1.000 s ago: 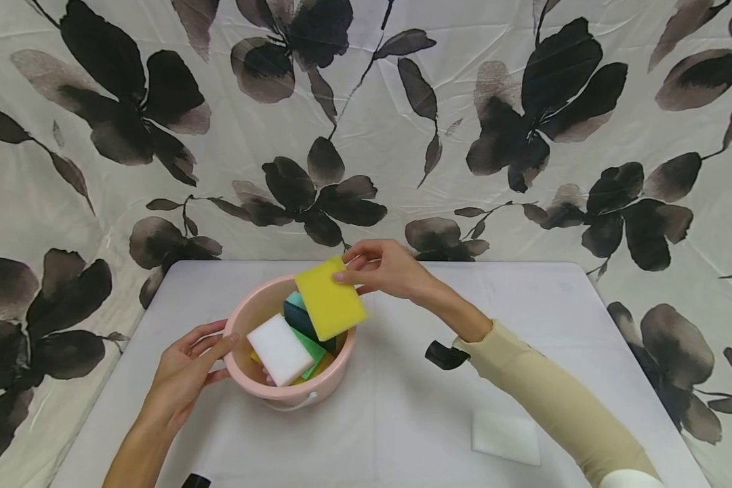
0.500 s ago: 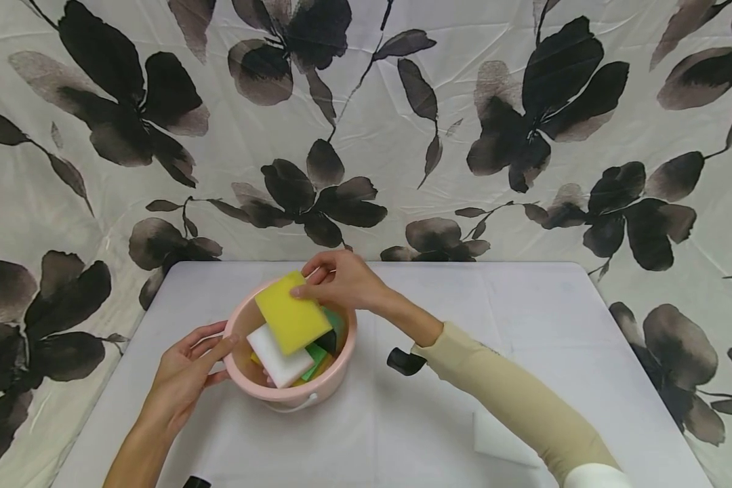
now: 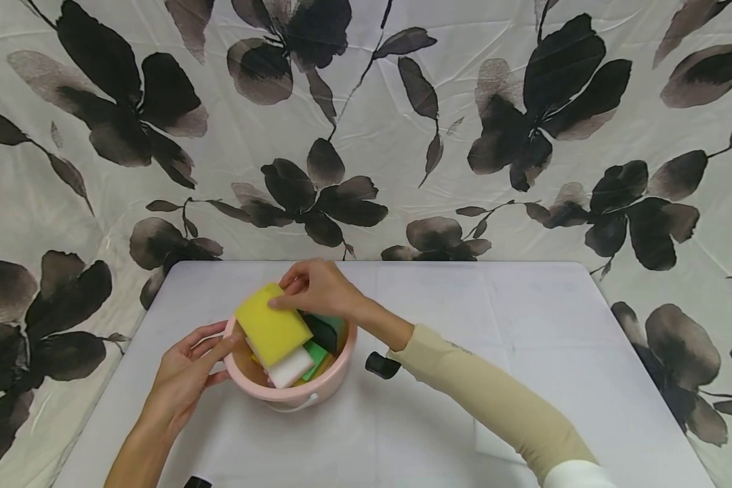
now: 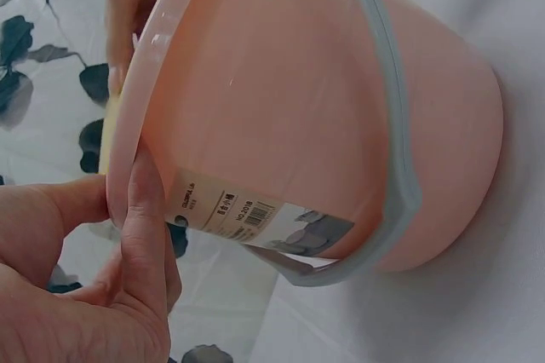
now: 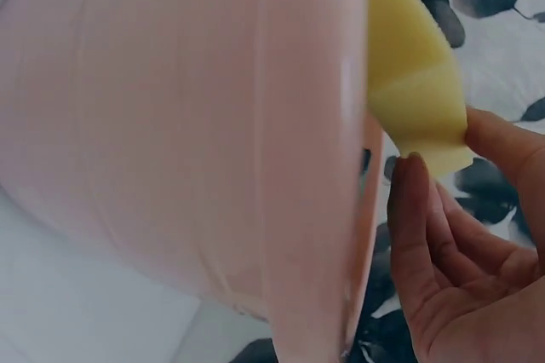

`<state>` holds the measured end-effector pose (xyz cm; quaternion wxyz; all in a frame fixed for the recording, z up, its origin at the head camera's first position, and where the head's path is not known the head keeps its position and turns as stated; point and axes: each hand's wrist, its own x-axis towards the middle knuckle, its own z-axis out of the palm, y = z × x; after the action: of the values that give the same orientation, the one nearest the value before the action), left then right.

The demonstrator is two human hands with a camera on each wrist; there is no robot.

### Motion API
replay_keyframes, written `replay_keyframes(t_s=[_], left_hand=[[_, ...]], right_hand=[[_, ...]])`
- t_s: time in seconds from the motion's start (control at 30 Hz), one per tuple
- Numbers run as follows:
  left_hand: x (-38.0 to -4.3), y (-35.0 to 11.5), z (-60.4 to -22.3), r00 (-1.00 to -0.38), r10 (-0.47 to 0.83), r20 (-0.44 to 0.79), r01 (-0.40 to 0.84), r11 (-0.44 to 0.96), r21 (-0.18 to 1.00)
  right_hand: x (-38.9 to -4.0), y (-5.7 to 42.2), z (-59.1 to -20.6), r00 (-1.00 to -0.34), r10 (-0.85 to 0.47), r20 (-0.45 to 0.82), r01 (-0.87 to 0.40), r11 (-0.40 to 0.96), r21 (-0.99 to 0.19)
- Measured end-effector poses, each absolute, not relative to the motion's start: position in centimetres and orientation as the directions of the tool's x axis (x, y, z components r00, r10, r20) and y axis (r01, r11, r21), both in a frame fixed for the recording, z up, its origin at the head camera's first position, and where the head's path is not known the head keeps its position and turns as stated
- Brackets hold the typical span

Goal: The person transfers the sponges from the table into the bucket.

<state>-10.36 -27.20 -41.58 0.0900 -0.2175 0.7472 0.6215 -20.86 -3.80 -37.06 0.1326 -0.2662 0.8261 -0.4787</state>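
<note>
A pink bucket (image 3: 332,379) stands on the table, and my left hand (image 3: 189,366) pinches its left rim between thumb and fingers. In the left wrist view, the bucket's wall (image 4: 281,82) bears a paper label (image 4: 255,214). My right hand (image 3: 317,291) pinches a yellow sponge (image 3: 271,325) by its upper right edge, over the bucket's mouth. The sponge (image 5: 417,82) looks bent in the right wrist view. Beneath it, a white sponge (image 3: 289,369) is partly covered. Green (image 3: 317,356) and dark (image 3: 323,332) pieces lie inside the bucket; what is below them is hidden.
A grey-white handle (image 4: 396,124) hangs down the bucket's side. On the white-covered table (image 3: 427,420), a thin white piece (image 3: 491,440) lies partly behind the right sleeve (image 3: 488,393). A floral cloth (image 3: 366,122) rises behind the table.
My right hand has carried the yellow sponge leftward and slightly down, from the bucket's right side to above the white sponge. The left hand stays on the rim.
</note>
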Motion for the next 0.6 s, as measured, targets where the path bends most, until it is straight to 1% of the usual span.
replay_keyframes(t_s=[0.17,0.3,0.43,0.6], left_hand=[[-10.4,-27.2,-41.5,-0.887,-0.211,-0.411,-0.441,0.123,0.889],[-10.3,-27.1,-41.6,-0.884,-0.213,-0.417,-0.447,0.118,0.887],[-10.3,-27.0,-41.6,-0.881,-0.216,-0.422,-0.451,0.107,0.886],[-10.3,-27.0,-41.7,-0.877,-0.222,-0.426,-0.455,0.105,0.884]], right_hand=[[-20.5,-4.3,-37.2,-0.831,-0.555,0.023,-0.356,0.501,-0.789],[-20.5,-4.1,-37.2,-0.840,-0.543,0.025,-0.369,0.535,-0.760],[-20.5,-3.4,-37.2,-0.837,-0.546,0.034,-0.371,0.520,-0.769],[-20.5,-2.1,-37.3,-0.815,-0.573,0.083,-0.401,0.456,-0.795]])
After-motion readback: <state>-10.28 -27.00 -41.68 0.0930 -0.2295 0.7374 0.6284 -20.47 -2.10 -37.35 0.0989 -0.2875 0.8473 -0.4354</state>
